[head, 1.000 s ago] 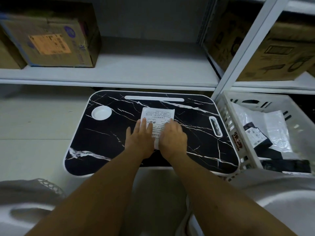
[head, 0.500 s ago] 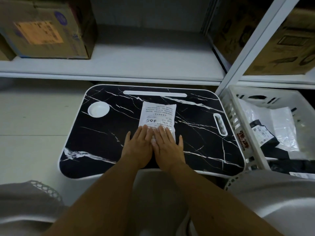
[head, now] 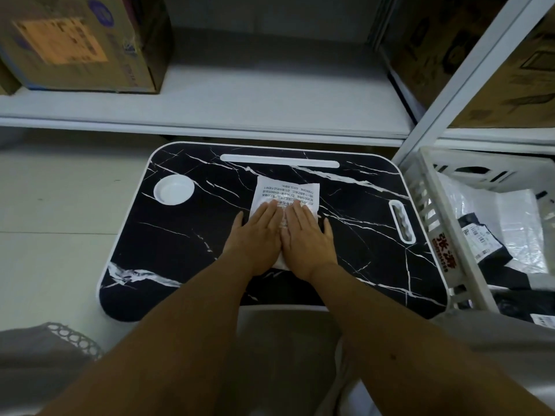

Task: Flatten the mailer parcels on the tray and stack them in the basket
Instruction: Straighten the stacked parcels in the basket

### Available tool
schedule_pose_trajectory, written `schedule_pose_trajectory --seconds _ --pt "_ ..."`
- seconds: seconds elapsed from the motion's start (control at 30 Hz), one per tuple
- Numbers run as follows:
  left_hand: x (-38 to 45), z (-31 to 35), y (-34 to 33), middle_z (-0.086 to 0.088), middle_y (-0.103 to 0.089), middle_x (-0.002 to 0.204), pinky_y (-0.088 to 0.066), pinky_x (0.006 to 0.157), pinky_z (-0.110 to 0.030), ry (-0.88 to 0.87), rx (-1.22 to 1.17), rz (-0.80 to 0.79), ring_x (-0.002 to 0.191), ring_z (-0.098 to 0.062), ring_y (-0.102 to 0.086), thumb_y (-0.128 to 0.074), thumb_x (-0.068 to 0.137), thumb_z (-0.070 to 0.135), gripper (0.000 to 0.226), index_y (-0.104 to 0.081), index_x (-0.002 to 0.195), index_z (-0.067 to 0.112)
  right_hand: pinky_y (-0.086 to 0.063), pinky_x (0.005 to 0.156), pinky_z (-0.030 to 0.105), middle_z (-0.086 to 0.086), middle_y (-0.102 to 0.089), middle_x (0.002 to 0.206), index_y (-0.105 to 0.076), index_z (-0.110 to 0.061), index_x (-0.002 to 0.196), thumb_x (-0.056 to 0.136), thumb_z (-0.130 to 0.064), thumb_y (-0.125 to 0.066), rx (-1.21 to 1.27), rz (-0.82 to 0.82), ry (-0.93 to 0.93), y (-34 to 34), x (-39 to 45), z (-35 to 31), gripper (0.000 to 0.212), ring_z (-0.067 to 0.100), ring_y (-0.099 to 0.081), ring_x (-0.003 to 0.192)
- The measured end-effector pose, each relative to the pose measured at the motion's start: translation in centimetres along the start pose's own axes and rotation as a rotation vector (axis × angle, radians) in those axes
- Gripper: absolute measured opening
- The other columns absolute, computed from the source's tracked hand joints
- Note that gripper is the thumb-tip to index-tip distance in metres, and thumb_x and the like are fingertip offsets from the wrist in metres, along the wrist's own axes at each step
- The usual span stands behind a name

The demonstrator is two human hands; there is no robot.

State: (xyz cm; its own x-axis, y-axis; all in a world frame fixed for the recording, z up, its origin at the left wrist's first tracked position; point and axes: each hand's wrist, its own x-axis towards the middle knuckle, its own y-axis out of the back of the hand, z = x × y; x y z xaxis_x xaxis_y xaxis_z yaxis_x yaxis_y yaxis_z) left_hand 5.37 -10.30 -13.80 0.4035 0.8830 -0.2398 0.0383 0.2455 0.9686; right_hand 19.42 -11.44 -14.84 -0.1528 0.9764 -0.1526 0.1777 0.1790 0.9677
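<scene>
A box [head: 81, 40] sits on the shelf [head: 240, 100] at far left. On the black tray [head: 180, 250], the left hand [head: 255, 235] and right hand [head: 306, 238] lie side by side, fingers straight, pressing the white mailer [head: 285, 190] flat. The basket [head: 432, 211], at right, holds more mailers [head: 510, 223].

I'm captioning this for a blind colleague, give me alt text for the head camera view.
Both hands, left hand and right hand, press flat on a white mailer parcel lying on a black marble-pattern tray. A white basket holding other parcels sits at the right.
</scene>
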Motion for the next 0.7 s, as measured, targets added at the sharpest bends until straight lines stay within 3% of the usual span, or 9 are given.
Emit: schedule_pose_trajectory --seconds 0.1,0.17,0.27,0.33,0.4,0.5,0.6,0.7 --pt "0.0 0.3 -0.1 -0.002 0.010 0.160 -0.011 0.116 -0.055 0.031 -0.040 0.007 0.147 -0.019 0.005 -0.018 0.101 0.038 0.059 0.004 0.152 0.018 -0.002 0.118 0.056 -0.007 -0.001 0.163 -0.009 -0.025 0.155 0.104 -0.041 -0.014 0.025 0.006 -0.019 0.4 0.1 -0.4 0.054 0.011 0.000 0.149" --pt "0.3 0.4 0.2 -0.003 -0.006 0.159 -0.017 0.115 -0.054 0.043 -0.030 0.071 0.145 -0.021 -0.012 -0.025 0.100 0.037 0.057 -0.009 0.151 0.017 -0.006 0.117 0.058 -0.007 -0.018 0.159 -0.026 -0.027 0.149 0.104 -0.040 -0.020 0.014 0.056 -0.031 0.8 0.4 -0.7 0.048 0.014 -0.017 0.146" --pt "1.7 0.4 1.6 -0.004 -0.037 0.141 -0.029 0.109 -0.046 0.020 0.064 0.173 0.126 -0.024 -0.038 -0.037 0.096 0.033 0.049 -0.030 0.141 0.015 -0.014 0.116 0.055 -0.005 -0.043 0.139 -0.041 -0.025 0.135 0.099 -0.038 -0.037 -0.098 0.117 0.003 2.0 2.1 -0.9 0.039 0.019 -0.038 0.130" --pt "2.9 0.5 2.5 -0.005 -0.043 0.130 -0.032 0.107 -0.042 0.017 0.142 0.210 0.119 -0.023 -0.041 -0.043 0.093 0.032 0.047 -0.037 0.135 0.013 -0.018 0.115 0.049 -0.003 -0.047 0.130 -0.043 -0.023 0.131 0.094 -0.039 -0.046 -0.160 0.138 0.023 2.6 3.4 -1.0 0.040 0.019 -0.040 0.125" --pt "3.8 0.5 2.5 -0.009 -0.038 0.137 -0.024 0.112 -0.045 0.031 0.167 0.209 0.131 -0.026 -0.032 -0.041 0.093 0.033 0.049 -0.035 0.138 0.013 -0.022 0.115 0.044 0.000 -0.046 0.130 -0.044 -0.020 0.131 0.095 -0.035 -0.047 -0.166 0.161 0.023 2.2 4.3 -0.8 0.039 0.019 -0.039 0.125" --pt "4.2 0.1 1.8 -0.012 -0.004 0.158 -0.010 0.118 -0.051 0.032 0.052 0.100 0.147 -0.027 0.001 -0.036 0.097 0.032 0.059 -0.015 0.148 0.011 -0.024 0.116 0.043 0.005 -0.036 0.145 -0.037 -0.013 0.140 0.097 -0.026 -0.045 -0.024 0.135 0.016 1.1 4.7 -0.2 0.046 0.022 -0.029 0.140" --pt "4.5 -0.4 1.7 -0.009 0.006 0.160 -0.010 0.117 -0.055 0.047 -0.052 0.019 0.147 -0.024 0.005 -0.026 0.101 0.035 0.057 -0.008 0.150 0.011 -0.013 0.120 0.048 0.007 -0.014 0.160 -0.017 -0.011 0.151 0.099 -0.031 -0.040 0.052 0.028 -0.023 1.1 4.9 0.5 0.060 0.019 -0.009 0.149" --pt "4.7 -0.5 1.4 -0.006 0.004 0.160 -0.010 0.116 -0.056 0.104 -0.082 0.031 0.148 -0.019 0.004 -0.012 0.101 0.039 0.057 -0.003 0.151 0.013 -0.003 0.120 0.051 0.000 -0.005 0.163 -0.010 -0.018 0.154 0.103 -0.036 -0.024 0.035 -0.007 -0.055 1.5 4.9 0.9 0.056 0.013 0.000 0.149"
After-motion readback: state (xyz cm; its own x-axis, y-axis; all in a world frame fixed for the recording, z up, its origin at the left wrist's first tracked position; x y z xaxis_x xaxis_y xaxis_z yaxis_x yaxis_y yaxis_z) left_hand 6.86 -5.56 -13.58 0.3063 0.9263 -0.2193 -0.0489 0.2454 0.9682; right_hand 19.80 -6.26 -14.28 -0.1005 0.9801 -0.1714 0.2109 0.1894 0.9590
